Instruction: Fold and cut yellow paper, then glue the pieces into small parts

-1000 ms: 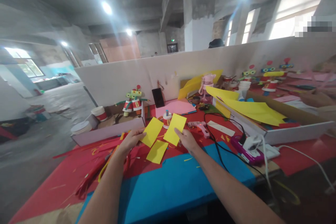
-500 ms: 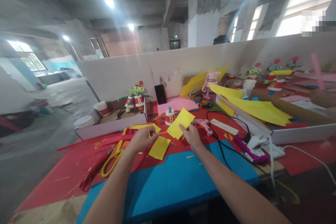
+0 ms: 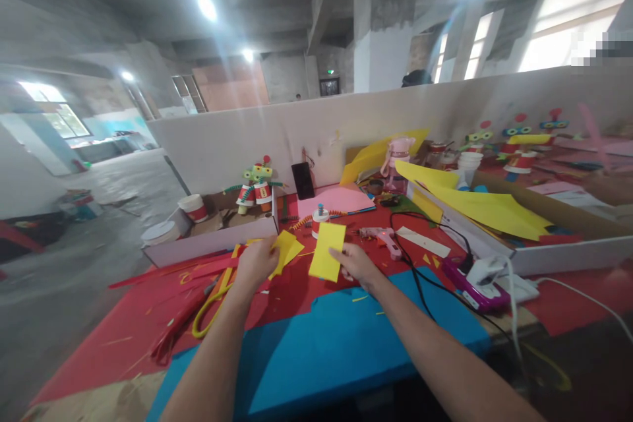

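My right hand (image 3: 360, 265) pinches a yellow paper rectangle (image 3: 328, 252) by its right edge, holding it nearly upright over the red surface. My left hand (image 3: 258, 262) is closed at the edge of another yellow paper piece (image 3: 288, 252); more yellow paper lies close by, and how many pieces it grips is unclear. Directly behind the right-hand paper stands a small red-and-white cup figure (image 3: 320, 214) with coiled arms, partly covered. A pink glue gun (image 3: 383, 239) lies to the right of my right hand. Yellow-handled scissors (image 3: 210, 313) rest beside my left forearm.
A purple power strip (image 3: 475, 285) with plugs and black and white cords lies at right. An open box (image 3: 568, 254) holds yellow sheets. At left, another box (image 3: 212, 237) stands near finished cup robots (image 3: 254, 191). A phone (image 3: 303, 180) leans on the white partition.
The yellow rectangle lying between my hands has left its spot, and my left hand now has yellow paper at its fingertips. My right hand's paper has turned more upright and shifted left and down.
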`<act>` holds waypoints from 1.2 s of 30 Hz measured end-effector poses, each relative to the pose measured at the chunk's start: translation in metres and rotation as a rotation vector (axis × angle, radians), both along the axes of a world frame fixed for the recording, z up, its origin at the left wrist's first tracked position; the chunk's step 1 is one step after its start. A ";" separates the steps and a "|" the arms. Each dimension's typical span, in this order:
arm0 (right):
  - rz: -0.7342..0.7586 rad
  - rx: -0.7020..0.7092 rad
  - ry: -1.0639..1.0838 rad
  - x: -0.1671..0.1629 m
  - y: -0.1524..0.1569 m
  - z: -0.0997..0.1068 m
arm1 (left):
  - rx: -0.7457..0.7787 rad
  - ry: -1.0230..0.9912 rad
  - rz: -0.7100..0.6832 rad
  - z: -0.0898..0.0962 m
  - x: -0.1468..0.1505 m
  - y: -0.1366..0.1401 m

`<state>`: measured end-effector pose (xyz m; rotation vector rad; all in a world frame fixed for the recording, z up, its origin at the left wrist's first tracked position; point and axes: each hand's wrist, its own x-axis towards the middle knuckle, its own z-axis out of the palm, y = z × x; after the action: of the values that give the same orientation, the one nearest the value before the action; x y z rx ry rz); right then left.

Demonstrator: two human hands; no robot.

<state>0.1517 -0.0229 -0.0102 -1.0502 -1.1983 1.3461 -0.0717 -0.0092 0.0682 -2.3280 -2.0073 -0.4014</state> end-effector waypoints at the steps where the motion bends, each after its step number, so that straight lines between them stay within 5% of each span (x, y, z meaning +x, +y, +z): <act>1: 0.082 -0.014 -0.076 -0.004 -0.001 0.001 | 0.068 -0.103 0.040 0.000 -0.006 0.004; 5: -0.047 0.117 -0.176 -0.022 -0.001 0.009 | 0.124 -0.870 -0.025 -0.010 -0.005 0.009; 9: 0.034 0.180 0.089 -0.034 0.008 0.013 | -0.257 -1.351 -0.276 -0.031 0.026 0.002; 13: 0.056 0.153 0.214 -0.032 0.020 0.004 | -0.476 -1.382 -0.357 -0.048 0.050 -0.004; 19: 0.007 0.019 0.404 -0.017 0.025 -0.001 | -0.250 -1.290 -0.428 -0.050 0.045 0.000; 23: 0.036 0.010 0.518 -0.012 0.020 0.004 | -0.397 -1.171 -0.558 -0.050 0.043 0.000; 28: 0.029 0.057 0.449 -0.016 0.020 -0.002 | -0.436 -1.112 -0.520 -0.052 0.050 -0.004; 36: 0.041 0.338 0.074 -0.016 0.019 -0.005 | -0.392 -1.421 -0.337 -0.060 0.050 0.005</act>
<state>0.1354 -0.0038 -0.0150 -0.7329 -1.3408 1.1523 -0.0218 -0.0040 0.0085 -2.9367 -2.0401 -2.4230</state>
